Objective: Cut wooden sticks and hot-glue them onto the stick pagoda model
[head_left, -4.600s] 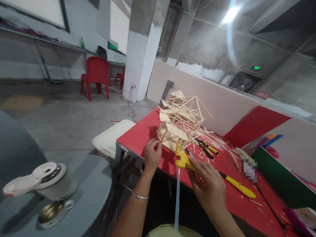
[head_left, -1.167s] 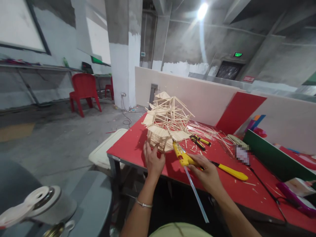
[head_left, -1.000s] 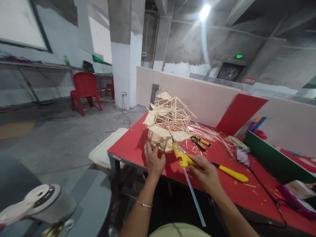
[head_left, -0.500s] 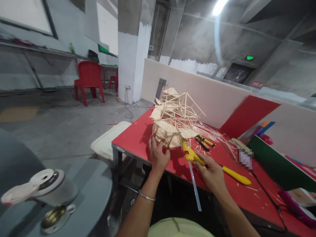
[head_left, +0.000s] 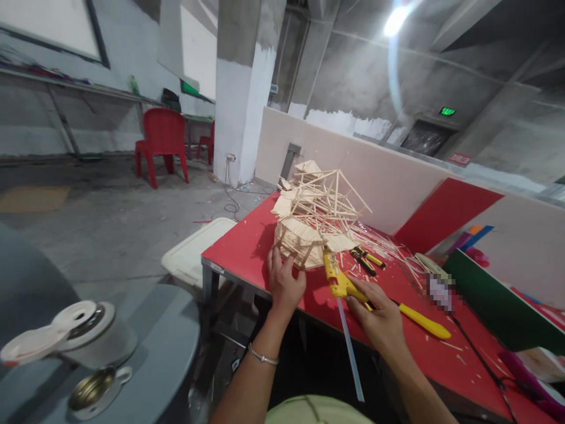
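Note:
A model built of thin wooden sticks (head_left: 301, 228) stands on the red table, with ribbed panels low down and an open lattice above. My left hand (head_left: 286, 284) holds its near lower edge, fingers bent against the stick wall. In my right hand (head_left: 377, 311) is a yellow hot glue gun (head_left: 336, 280), its nozzle pointing up at the model's front right panel. I cannot tell whether the nozzle touches the sticks. From the gun's rear a long clear glue stick (head_left: 351, 350) hangs toward me. My fingers hide the trigger.
Black-and-yellow pliers (head_left: 367, 259) lie right of the model, among loose sticks and scraps. A yellow-handled tool (head_left: 424, 321) lies beyond my right hand. A dark cable (head_left: 479, 350) crosses the red table (head_left: 247, 250). At left, a grey stool (head_left: 170, 330) bears a white lidded pot (head_left: 99, 335).
The glue gun has tipped more upright, and its glue stick hangs lower. My left hand stays at the model's edge. The whole view has shifted slightly.

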Available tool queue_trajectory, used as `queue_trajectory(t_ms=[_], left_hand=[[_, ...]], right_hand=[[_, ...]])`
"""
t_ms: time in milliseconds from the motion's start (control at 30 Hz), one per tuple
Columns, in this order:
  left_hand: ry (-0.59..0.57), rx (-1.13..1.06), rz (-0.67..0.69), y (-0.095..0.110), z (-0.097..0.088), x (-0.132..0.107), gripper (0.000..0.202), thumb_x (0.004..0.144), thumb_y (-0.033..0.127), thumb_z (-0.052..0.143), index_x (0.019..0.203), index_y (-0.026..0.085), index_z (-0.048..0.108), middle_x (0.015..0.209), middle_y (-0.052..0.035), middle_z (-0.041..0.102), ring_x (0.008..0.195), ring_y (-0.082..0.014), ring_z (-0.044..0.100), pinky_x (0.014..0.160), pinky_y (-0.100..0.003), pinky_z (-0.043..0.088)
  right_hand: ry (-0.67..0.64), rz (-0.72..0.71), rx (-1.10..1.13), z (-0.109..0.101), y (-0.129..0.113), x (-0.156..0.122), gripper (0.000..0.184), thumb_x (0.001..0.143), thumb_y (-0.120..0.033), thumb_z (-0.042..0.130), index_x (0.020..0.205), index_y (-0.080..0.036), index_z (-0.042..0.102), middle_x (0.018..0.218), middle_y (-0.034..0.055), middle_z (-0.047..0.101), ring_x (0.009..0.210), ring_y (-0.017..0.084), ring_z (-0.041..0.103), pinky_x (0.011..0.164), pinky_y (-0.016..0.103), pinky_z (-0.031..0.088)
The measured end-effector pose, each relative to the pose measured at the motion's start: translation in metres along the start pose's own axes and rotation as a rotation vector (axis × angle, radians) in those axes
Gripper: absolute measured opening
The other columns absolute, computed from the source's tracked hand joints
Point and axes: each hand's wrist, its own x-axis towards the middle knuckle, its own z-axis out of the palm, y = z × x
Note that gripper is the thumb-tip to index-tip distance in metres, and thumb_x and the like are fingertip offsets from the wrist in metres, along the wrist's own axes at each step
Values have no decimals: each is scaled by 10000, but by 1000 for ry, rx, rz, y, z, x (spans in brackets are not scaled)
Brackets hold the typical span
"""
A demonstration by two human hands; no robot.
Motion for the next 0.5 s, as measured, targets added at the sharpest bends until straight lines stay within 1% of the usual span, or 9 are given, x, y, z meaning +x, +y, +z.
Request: queue_trajectory(t_ms=[100,267,400,500], left_hand=[[2,-2,7,0,0,0,296,788,223,672,1079,202,722,1495,-166,474,1402,-363,397,1101,-533,395],[-14,6,5,0,-3,0,271,798,214,676,1065,192,720,1501,-173,466,1396,-368,405,1101,-530,401],[-13,4,13,-1,-3,1,262,833,282,668,1066,181,729,1480,-197,483,1381,-369,423,1094,-522,409],[1,4,8,-2,-2,2,262,844,303,656,1073,203,734,1472,-176,497,1376,-366,431,1078,-531,419]], right_hand=[[2,-13,10,0,-1,-1,339,831,-386,706,1141,-251,736,1077,74,737,1010,255,661,913,424,536],[-76,-51,60,5,-13,-1,303,857,-350,693,1150,-286,730,1086,64,731,1010,240,658,900,399,533],[-93,-57,83,12,-21,1,314,854,-335,694,1163,-286,724,1077,65,734,1009,247,661,923,420,518],[-93,-58,98,16,-24,4,330,852,-324,700,1179,-283,716,1083,65,729,1013,245,657,909,406,523]])
